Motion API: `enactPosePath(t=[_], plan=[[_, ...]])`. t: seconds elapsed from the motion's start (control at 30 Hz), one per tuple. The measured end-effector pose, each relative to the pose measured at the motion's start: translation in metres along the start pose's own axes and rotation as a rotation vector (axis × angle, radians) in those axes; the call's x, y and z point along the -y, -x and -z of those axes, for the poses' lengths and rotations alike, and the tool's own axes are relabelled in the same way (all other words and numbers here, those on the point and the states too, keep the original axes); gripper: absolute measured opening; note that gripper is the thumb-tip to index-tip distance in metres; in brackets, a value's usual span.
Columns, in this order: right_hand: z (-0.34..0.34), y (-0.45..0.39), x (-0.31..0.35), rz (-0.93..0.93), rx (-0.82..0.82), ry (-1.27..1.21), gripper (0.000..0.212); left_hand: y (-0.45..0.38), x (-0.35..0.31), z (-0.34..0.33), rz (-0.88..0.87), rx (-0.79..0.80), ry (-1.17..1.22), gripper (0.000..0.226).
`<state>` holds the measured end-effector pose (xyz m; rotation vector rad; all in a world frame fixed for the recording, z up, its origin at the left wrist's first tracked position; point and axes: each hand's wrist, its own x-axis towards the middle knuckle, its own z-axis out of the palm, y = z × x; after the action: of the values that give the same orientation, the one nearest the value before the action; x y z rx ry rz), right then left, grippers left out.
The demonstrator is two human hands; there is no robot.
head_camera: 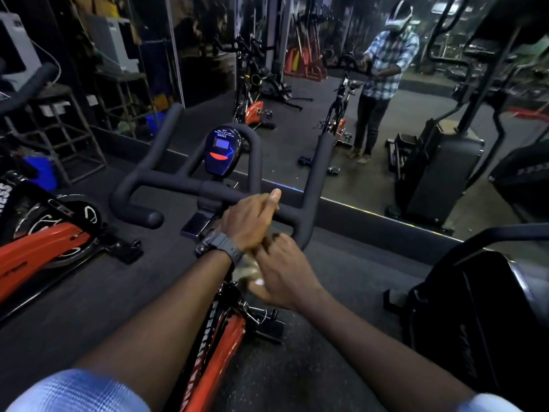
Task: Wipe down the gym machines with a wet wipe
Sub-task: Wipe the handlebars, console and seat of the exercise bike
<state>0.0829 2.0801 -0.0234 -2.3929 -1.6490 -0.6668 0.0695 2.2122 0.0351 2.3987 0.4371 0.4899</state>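
Pale wet wipe (246, 270) bunched between left hand (248, 223) and right hand (285, 275), both gripping it.

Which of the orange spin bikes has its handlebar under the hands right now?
The middle bike, directly below the camera: both the left hand and right hand are at its black handlebar. The other orange bike stands untouched to the left.

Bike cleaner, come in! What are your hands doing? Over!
Left hand grips the handlebar. Right hand holds the crumpled wipe just below it. Nothing blocking the bar.
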Motion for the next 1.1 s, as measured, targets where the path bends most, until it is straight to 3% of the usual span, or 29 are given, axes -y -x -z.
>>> enactPosePath(t=[0.1,0.17,0.23,0.43,0.57,0.67,0.93,1.1], plan=[[-0.009,-0.003,-0.001,-0.021,-0.165,0.017,0.029,-0.008,0.001,-0.004,0.007,0.021,0.037,0.075],[-0.017,0.015,-0.023,0.005,-0.295,0.003,0.031,-0.007,0.002,-0.005,-0.036,-0.005,-0.008,0.073],[-0.024,0.035,-0.045,-0.034,-0.323,-0.006,0.038,-0.003,0.004,-0.005,-0.078,-0.046,-0.023,0.070],[-0.025,0.016,-0.021,-0.495,-0.246,-0.442,0.054,-0.001,0.005,-0.007,-0.085,-0.128,-0.024,0.070],[-0.015,-0.025,-0.058,-0.664,-0.023,-0.395,0.060,0.002,0.004,-0.007,-0.105,-0.165,-0.064,0.071],[-0.009,-0.046,-0.079,-0.648,0.082,-0.303,0.059,0.004,0.004,-0.006,-0.091,-0.183,-0.075,0.070],[-0.013,-0.027,-0.074,-0.533,-0.083,-0.483,0.047,0.008,0.003,-0.005,-0.064,-0.268,-0.011,0.071],[-0.020,-0.087,-0.081,-0.509,0.072,-0.124,0.034,0.008,0.004,-0.002,-0.008,-0.322,0.084,0.073]])
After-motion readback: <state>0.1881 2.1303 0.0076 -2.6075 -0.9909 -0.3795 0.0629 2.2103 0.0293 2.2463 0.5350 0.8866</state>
